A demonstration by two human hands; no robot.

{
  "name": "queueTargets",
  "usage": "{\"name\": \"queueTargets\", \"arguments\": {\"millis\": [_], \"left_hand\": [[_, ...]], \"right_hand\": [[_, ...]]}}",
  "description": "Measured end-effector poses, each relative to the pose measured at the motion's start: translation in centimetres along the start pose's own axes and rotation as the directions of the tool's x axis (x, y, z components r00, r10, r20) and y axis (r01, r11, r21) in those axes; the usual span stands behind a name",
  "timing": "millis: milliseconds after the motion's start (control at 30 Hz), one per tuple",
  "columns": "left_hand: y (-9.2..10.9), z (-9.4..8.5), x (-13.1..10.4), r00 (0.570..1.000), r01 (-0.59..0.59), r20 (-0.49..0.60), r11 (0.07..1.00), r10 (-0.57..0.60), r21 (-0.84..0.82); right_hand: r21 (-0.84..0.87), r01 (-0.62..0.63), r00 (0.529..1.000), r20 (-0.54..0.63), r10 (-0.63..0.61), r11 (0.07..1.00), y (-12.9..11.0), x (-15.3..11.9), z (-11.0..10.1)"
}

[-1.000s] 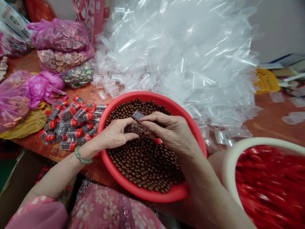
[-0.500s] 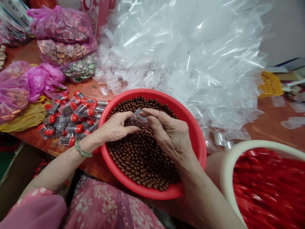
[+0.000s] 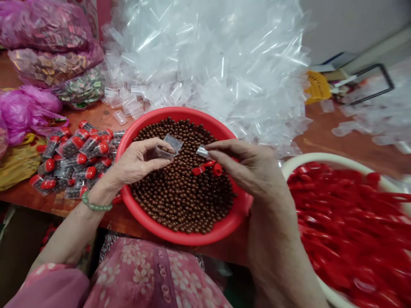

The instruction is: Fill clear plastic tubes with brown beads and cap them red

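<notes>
My left hand [image 3: 141, 160] is closed on a small clear plastic container [image 3: 173, 145], tilted over the bowl, with a few brown balls showing inside. My right hand [image 3: 247, 164] pinches a small clear plastic piece [image 3: 202, 150] between thumb and forefinger. Just below those fingers are several small red caps [image 3: 217, 169]; whether the hidden fingers hold them or they rest on the balls I cannot tell. Both hands are above a red bowl [image 3: 183, 240] filled with shiny brown balls [image 3: 173, 194].
Left of the bowl lies a pile of filled, red-capped containers [image 3: 80, 156]. Behind it rises a large heap of clear plastic containers [image 3: 205, 68]. A cream tub [image 3: 308, 157] of red caps stands at the right. Pink bags [image 3: 48, 25] lie at the back left.
The view has swung right. My hands have moved apart, the right one now with a clear piece in its fingertips. Red caps have come into sight below it.
</notes>
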State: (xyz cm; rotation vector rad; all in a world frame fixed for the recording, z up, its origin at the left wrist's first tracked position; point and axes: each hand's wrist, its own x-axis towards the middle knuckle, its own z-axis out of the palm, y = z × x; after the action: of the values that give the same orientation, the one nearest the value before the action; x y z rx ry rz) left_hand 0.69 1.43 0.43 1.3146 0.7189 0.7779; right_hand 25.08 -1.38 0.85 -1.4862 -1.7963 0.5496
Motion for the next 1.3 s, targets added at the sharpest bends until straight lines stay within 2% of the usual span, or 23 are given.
{"name": "queueTargets", "arguments": {"millis": [67,133,200,267,433,533,600,667,733,800,900,1000,1067,1200,1300], "left_hand": [[0.0,0.0,0.1,1.000,0.005,0.024,1.000,-0.006,0.014],[0.0,0.0,0.2,0.999,0.015,0.034,1.000,-0.015,0.003],[-0.1,0.0,0.2,0.999,0.018,0.040,1.000,-0.018,-0.007],[-0.2,0.1,0.1,0.998,0.025,0.055,1.000,-0.026,0.002],[-0.5,0.3,-0.1,0.995,0.051,0.084,0.999,-0.050,0.000],[-0.7,0.3,-0.2,0.998,0.051,0.044,0.999,-0.051,0.012],[-0.7,0.4,-0.3,0.998,0.059,-0.011,0.998,-0.059,0.009],[-0.7,0.7,-0.4,0.994,0.086,-0.061,0.996,-0.087,-0.012],[-0.7,1.3,-0.5,0.989,0.113,-0.095,0.993,-0.116,-0.042],[-0.6,1.9,-0.7,0.984,0.123,-0.120,0.991,-0.129,-0.054],[-0.7,2.8,-0.9,0.980,0.091,-0.176,0.995,-0.098,-0.047],[-0.9,3.2,-1.1,0.968,0.049,-0.245,0.999,-0.053,-0.021],[-0.9,3.3,-1.2,0.965,0.048,-0.257,0.999,-0.046,0.004],[-0.7,3.3,-1.5,0.970,0.043,-0.239,0.999,-0.037,0.020],[-0.5,3.3,-1.7,0.975,0.044,-0.217,0.999,-0.046,-0.012]], "right_hand": [[-0.123,0.098,0.971,0.231,-0.068,0.988,0.7,-0.3,-0.4],[-0.216,0.195,0.905,0.415,-0.091,0.957,1.1,-0.5,-0.3],[-0.289,0.256,0.855,0.513,-0.077,0.923,1.4,-0.4,0.1],[-0.331,0.290,0.835,0.546,-0.068,0.898,1.7,-0.3,0.5],[-0.334,0.270,0.886,0.452,-0.098,0.903,2.2,-0.1,0.8],[-0.258,0.211,0.905,0.416,-0.089,0.943,1.7,0.0,0.8],[-0.151,0.111,0.922,0.385,-0.045,0.982,1.0,0.0,0.8],[-0.004,-0.044,0.938,0.344,0.043,0.999,0.1,0.0,1.0],[0.151,-0.210,0.922,0.358,0.145,0.966,-1.0,-0.1,1.3],[0.273,-0.333,0.887,0.416,0.202,0.902,-1.9,-0.2,1.8],[0.399,-0.421,0.863,0.451,0.225,0.814,-2.9,-0.5,2.8],[0.480,-0.437,0.876,0.420,0.238,0.761,-3.5,-0.9,3.6],[0.515,-0.399,0.902,0.370,0.223,0.759,-3.8,-1.1,4.1],[0.502,-0.255,0.959,0.243,0.148,0.826,-4.1,-1.5,4.4],[0.462,-0.215,0.965,0.234,0.115,0.861,-4.0,-1.9,4.1]]}}
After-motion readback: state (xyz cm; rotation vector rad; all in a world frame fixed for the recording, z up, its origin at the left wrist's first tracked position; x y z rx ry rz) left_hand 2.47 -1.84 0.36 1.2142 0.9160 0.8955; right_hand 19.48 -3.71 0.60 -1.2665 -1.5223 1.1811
